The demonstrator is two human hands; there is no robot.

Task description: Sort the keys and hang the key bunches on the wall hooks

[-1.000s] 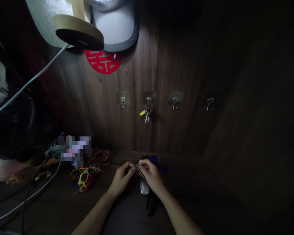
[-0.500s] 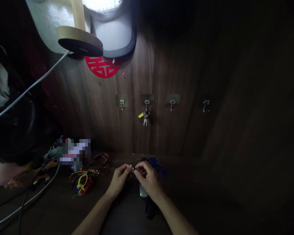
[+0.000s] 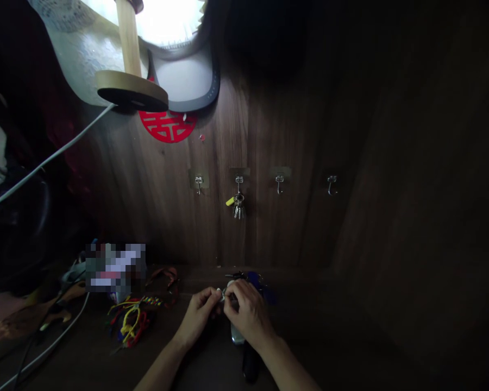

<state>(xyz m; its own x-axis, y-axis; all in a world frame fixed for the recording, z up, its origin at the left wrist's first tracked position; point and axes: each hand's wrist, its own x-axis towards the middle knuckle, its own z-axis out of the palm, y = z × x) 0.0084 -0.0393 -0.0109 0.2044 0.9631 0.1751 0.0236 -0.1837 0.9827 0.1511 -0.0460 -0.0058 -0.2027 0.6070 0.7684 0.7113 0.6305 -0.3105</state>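
My left hand (image 3: 199, 314) and my right hand (image 3: 249, 310) meet low in the middle of the view, both with fingers pinched. Between their fingertips is a small shiny metal piece (image 3: 223, 296), too small and dim to name. Partly under my right hand lies a silver, rounded object (image 3: 237, 335), with a longish black object (image 3: 250, 364) just nearer to me. Behind that hand, something blue (image 3: 268, 294) lies beside a thin dark metal item (image 3: 233, 275); my hand hides part of them.
A row of wall hooks includes one hook (image 3: 239, 180) bearing a bunch of keys (image 3: 238, 207) with a yellow tag. Coloured cords (image 3: 132, 323) and a white cable (image 3: 67, 328) lie at left. A lamp base (image 3: 132, 89) and a pale cap (image 3: 185, 81) are above.
The whole scene sits slightly lower and further left as my head view shifts. Both hands keep pinching the small metal piece, with my right fingers bent a little differently.
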